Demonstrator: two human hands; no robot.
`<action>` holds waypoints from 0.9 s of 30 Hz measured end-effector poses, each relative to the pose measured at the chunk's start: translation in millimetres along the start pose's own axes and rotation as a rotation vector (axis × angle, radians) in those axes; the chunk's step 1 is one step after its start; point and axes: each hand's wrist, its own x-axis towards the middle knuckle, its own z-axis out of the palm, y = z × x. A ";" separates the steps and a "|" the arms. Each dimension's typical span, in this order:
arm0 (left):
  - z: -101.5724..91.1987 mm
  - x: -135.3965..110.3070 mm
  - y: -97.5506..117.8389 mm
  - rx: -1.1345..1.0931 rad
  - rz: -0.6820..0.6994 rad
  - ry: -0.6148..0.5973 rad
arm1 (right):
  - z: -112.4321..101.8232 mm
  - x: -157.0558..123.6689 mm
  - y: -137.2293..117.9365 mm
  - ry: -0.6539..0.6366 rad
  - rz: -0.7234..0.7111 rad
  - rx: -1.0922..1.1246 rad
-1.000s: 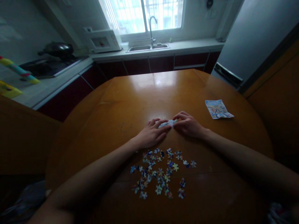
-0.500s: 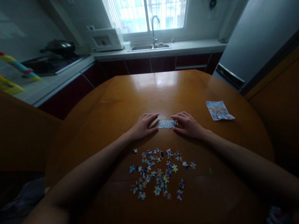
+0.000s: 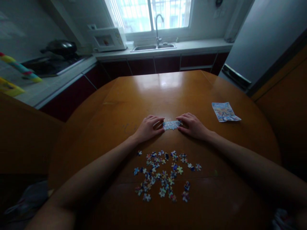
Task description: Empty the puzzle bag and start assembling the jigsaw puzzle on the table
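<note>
A small joined section of jigsaw puzzle [image 3: 171,125], pale blue and white with a knobbed lower edge, lies flat on the wooden table [image 3: 153,95]. At its left end is my left hand [image 3: 151,127], thumb and fingers curved round the corners. My right hand [image 3: 192,125] holds the opposite end the same way, its fingertips covering part of that edge. Nearer to me, loose jigsaw pieces [image 3: 164,175] of mixed colours are scattered in a heap, with some lying apart at its sides.
To the right on the table lies a creased printed picture sheet [image 3: 225,112]. Beyond the table are a sink [image 3: 145,48], a microwave [image 3: 107,40] and a stove with a dark pan [image 3: 59,48]. A fridge [image 3: 261,41] stands at the right.
My left hand has moved slightly right, closing in on the section's left end. My right hand's fingers have come further over the right end. The loose pieces keep their arrangement.
</note>
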 end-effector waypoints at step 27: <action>3.3 -0.7 -0.7 -0.014 0.018 0.015 | 3.9 0.7 13.1 0.050 0.010 0.093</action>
